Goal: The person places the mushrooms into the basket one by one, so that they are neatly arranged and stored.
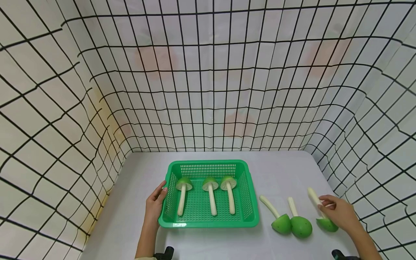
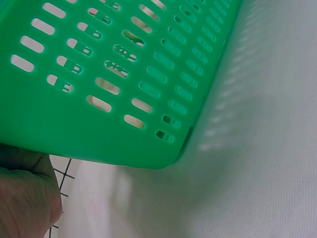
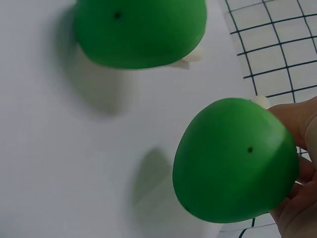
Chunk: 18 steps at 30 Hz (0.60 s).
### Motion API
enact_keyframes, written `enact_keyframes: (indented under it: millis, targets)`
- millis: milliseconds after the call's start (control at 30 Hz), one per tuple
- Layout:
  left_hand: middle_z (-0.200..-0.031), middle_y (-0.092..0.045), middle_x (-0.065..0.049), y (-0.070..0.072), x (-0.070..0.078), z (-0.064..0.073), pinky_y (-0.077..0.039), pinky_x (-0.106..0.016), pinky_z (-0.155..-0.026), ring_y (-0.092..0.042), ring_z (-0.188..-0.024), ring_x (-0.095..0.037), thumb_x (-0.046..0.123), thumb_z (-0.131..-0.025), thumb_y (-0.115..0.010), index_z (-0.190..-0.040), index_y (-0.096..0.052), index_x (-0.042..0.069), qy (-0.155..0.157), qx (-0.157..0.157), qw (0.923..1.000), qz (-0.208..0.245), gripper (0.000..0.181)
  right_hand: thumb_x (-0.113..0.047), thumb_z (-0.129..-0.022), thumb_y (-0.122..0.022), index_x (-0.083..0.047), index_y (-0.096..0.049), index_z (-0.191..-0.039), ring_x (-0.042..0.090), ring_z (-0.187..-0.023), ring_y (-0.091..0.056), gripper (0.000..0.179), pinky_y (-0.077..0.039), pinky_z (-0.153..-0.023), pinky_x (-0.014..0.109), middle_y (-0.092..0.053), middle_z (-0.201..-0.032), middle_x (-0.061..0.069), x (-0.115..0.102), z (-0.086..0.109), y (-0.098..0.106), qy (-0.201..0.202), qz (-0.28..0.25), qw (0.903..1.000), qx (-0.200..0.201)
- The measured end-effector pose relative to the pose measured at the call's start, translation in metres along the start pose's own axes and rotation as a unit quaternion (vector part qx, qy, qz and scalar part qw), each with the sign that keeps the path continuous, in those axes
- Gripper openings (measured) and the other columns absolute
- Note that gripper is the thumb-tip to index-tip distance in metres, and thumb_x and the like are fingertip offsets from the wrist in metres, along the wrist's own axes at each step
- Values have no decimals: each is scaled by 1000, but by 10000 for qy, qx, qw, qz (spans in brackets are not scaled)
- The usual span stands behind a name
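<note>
At the left side of a green plastic basket [image 1: 208, 224], my left hand [image 1: 155, 204] holds the rim, thumb at its edge. In the left wrist view, part of that hand [image 2: 27, 201] shows by the slotted wall, the rest hidden behind it. Three toy mushrooms, with green caps and pale stems, lie in the basket, among them a middle mushroom [image 1: 212, 198]. On the right, my right hand [image 1: 339, 213] pinches the pale stem of another mushroom [image 1: 327, 225]. Its rounded cap [image 3: 235, 161] fills much of the right wrist view, with fingers behind it.
Two more mushrooms, a left one [image 1: 281, 224] and a right one [image 1: 301, 227], lie side by side between the basket and my right hand. White cloth [image 1: 227, 245] covers the table. Black grid netting [image 1: 211, 90] over pale sheets walls the back and both sides.
</note>
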<state>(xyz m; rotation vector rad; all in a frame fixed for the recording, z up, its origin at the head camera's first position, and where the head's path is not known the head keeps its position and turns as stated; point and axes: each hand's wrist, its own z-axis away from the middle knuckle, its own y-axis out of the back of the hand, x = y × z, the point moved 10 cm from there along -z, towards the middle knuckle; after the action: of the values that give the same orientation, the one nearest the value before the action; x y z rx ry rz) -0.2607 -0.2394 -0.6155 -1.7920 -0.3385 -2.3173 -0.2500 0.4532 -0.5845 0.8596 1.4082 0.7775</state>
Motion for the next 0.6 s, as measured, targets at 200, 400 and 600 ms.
enact_keyframes:
  millis: [200, 400, 600]
  targets:
    - [-137, -58, -5, 1, -1, 0, -50, -23, -85, -54, -120, -19, 48, -100, -65, -147, -59, 29, 15, 38, 10000, 19, 51, -34, -96, -74, 0, -69, -126, -3, -77, -60, 46, -47, -60, 23, -75, -103, 15, -19, -3, 12, -86, -139, 9996, 226]
    - [-140, -57, -5, 0, -2, -1, -50, -22, -86, -53, -121, -18, 47, -100, -65, -148, -58, 29, 36, 2, 10000, 67, 52, -36, -96, -75, -2, -70, -125, -13, -73, -54, 45, -47, -60, 21, -75, -102, 15, -34, -8, 16, -43, -442, 9976, 531]
    - [-141, -56, -4, 0, -3, -1, -50, -21, -86, -52, -122, -17, 45, -101, -64, -149, -56, 29, 85, -50, 9999, 96, 52, -33, -95, -77, -4, -71, -123, -9, -71, -62, 41, -51, -58, 21, -75, -99, 9, -51, -11, 17, -66, -1086, 9912, 759]
